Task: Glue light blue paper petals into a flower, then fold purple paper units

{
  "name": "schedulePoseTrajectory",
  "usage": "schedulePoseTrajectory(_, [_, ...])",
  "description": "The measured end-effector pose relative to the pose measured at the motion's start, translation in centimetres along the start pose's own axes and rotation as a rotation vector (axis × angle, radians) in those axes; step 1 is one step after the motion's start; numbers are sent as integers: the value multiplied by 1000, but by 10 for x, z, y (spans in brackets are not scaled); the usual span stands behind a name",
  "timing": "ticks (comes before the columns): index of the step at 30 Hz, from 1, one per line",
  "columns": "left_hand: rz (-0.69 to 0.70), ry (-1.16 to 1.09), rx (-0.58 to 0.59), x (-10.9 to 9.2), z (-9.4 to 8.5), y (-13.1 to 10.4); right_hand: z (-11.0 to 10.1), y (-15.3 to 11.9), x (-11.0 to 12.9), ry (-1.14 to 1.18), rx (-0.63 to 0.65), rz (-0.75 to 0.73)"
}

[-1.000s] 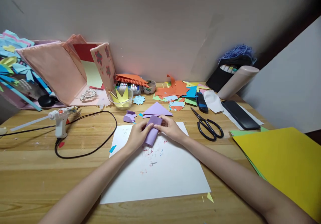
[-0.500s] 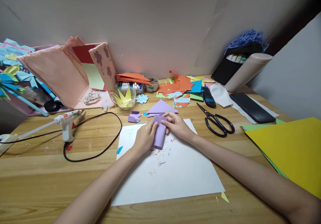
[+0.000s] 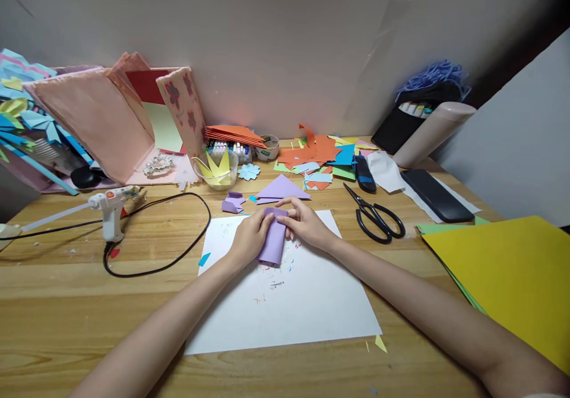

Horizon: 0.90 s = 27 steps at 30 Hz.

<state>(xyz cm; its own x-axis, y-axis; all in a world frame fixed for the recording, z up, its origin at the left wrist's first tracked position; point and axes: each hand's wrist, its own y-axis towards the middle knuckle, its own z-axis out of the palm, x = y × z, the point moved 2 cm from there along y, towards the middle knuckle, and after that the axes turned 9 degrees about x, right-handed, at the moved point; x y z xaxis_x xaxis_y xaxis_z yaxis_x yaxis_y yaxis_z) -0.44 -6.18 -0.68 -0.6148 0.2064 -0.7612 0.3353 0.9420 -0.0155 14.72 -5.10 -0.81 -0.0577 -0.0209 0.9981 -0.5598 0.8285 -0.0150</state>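
Note:
A folded strip of purple paper [image 3: 272, 245] is held upright above a marked white sheet [image 3: 312, 309]. My left hand [image 3: 250, 235] grips its left side, the thumb pressed on its face. On the right, my right hand [image 3: 303, 224] pinches the upper edge between thumb and fingers. Just beyond my hands lies a purple paper triangle [image 3: 282, 188], and left of it a small folded purple piece [image 3: 233, 202].
A white glue gun [image 3: 111, 214] with a looped black cord lies left. Black scissors [image 3: 376, 215], a black case [image 3: 436, 196] and yellow sheets [image 3: 503, 267] are on the right. Paper scraps [image 3: 312, 151] and a clear bowl [image 3: 217, 175] stand near the wall.
The view has shifted slightly, so most things appear a little further left. My right fingers have shifted on the upper edge of the purple strip; both hands still hold it.

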Motion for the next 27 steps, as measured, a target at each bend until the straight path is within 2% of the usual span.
schedulePoseTrajectory(8, [41, -102, 3, 1, 0, 3, -1, 1, -1, 20, 9, -57])
schedulePoseTrajectory(18, [64, -16, -2, 2, 2, 2, -3, 0, -2, -4, -65, -77])
schedulePoseTrajectory(27, [48, -62, -22, -3, 0, -1, -3, 1, -4, -2, -82, -100])
